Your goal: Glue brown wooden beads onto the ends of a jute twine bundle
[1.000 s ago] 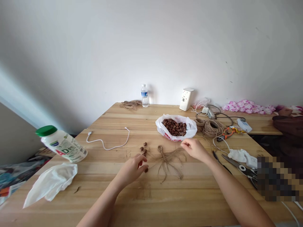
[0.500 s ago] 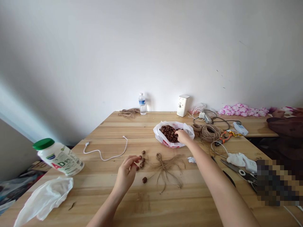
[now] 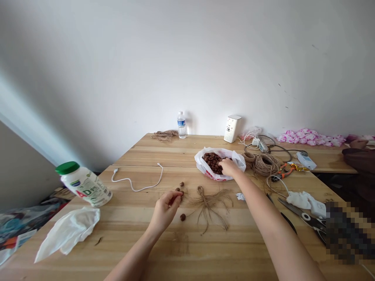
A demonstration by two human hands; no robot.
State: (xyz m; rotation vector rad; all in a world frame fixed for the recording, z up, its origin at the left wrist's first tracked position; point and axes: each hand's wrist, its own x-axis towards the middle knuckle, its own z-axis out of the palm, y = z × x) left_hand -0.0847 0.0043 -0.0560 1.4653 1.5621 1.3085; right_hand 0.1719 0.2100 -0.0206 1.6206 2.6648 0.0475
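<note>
My right hand (image 3: 229, 168) reaches into a white plastic bag (image 3: 200, 164) filled with brown nuts or beads (image 3: 212, 160); its fingertips are among them, so what they hold is unclear. My left hand (image 3: 166, 207) is closed in a pinch beside a few loose brown balls (image 3: 182, 184); what lies between its fingers is too small to tell. One ball (image 3: 183, 217) sits at the end of a strand, nearer to me. Right of my left hand, a bundle of knotted twine (image 3: 206, 201) spreads its strands over the wooden table (image 3: 140, 212).
A green-capped bottle (image 3: 88, 186), white plastic sheet (image 3: 70, 230) and white cable (image 3: 134, 190) lie left. Twine coils (image 3: 265, 164), pliers (image 3: 283, 171) and scissors (image 3: 307, 218) are right. Behind stand a water bottle (image 3: 182, 127) and white box (image 3: 232, 128). A person's sleeve (image 3: 359, 160) shows far right.
The view has shifted, moving the scene mostly rightward. My left hand's fingers have closed and moved onto the loose balls. My right hand remains in the bag.
</note>
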